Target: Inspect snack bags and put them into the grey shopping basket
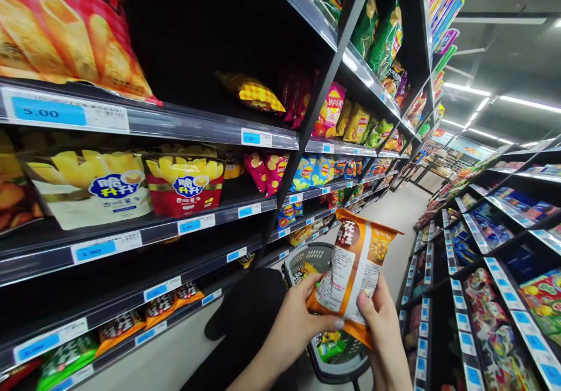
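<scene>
Between my two hands is an orange snack bag (pixel 346 274), its printed back turned toward me and its crimped top edge pointing away. My left hand (pixel 302 315) is closed on the lower left side, thumb across the front near the bottom. On the right edge, my right hand (pixel 379 312) grips with its thumb pressed on the white strip; its other fingers are behind the bag. Below the bag stands a grey shopping basket (pixel 342 370), partly covered by it, with several colourful snack packets (pixel 328 347) inside.
Along the left run dark shelves (pixel 184 125) with price tags, holding a red chip bag (pixel 65 34), a white fries pouch (pixel 92 192) and a red fries pouch (pixel 184 186). Orange bags (pixel 123 327) lie on the bottom shelf. Facing shelves (pixel 491 262) line the right; the aisle floor (pixel 403 204) runs between.
</scene>
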`<state>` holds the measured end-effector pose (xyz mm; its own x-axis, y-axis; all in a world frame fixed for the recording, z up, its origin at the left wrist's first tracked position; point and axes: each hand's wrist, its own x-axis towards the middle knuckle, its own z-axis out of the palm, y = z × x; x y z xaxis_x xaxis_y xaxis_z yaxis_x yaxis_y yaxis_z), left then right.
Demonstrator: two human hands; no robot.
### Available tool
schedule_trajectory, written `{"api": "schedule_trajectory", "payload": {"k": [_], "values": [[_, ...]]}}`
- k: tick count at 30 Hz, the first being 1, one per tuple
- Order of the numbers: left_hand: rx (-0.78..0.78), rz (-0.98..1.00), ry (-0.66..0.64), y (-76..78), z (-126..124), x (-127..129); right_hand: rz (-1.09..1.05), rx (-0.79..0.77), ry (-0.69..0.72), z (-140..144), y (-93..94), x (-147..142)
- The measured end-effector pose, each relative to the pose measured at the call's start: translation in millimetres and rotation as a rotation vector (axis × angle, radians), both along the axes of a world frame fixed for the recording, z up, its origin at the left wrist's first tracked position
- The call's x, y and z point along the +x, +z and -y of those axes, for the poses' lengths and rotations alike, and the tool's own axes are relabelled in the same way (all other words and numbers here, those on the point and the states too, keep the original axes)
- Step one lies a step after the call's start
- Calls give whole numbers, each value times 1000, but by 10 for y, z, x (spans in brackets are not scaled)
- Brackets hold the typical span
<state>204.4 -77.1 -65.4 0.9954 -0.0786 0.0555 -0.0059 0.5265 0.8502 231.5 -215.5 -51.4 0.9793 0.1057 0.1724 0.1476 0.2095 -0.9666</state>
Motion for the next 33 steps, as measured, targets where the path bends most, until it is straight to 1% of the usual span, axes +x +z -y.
{"api": "schedule_trajectory", "payload": {"k": [3,5,10,12,15,18,20,22,25,27,30,33], "values": [[39,-15,-7,-19,15,-6,15,-34,55,78,-16,-28],[51,-25,-19,-33,17,-4,20,-46,58,102,-13,-51],[29,-38,-73,-27,16,-3,-35,-80,-14,79,2,-62],[8,-57,-50,-18,22,-8,-51,-72,-46,58,2,-50],[-46,-58,10,-30,52,-10,-90,-15,-90,22,-8,-39],[-112,-65,76,-73,120,-12,-116,106,-147,-44,-26,-58],[-123,-81,105,-107,184,-23,-106,185,-195,-111,-45,-91],[-70,-96,70,-136,248,-43,-99,237,-240,-187,-70,-132],[103,-91,18,-152,300,-75,-96,263,-277,-272,-110,-186],[191,-59,-1,-132,286,-88,-86,267,-284,-287,-124,-204],[198,-3,-128,-64,206,-100,-118,291,-271,-262,-116,-205],[209,68,-225,-8,119,-105,-259,345,-207,-236,-92,-190]]}}
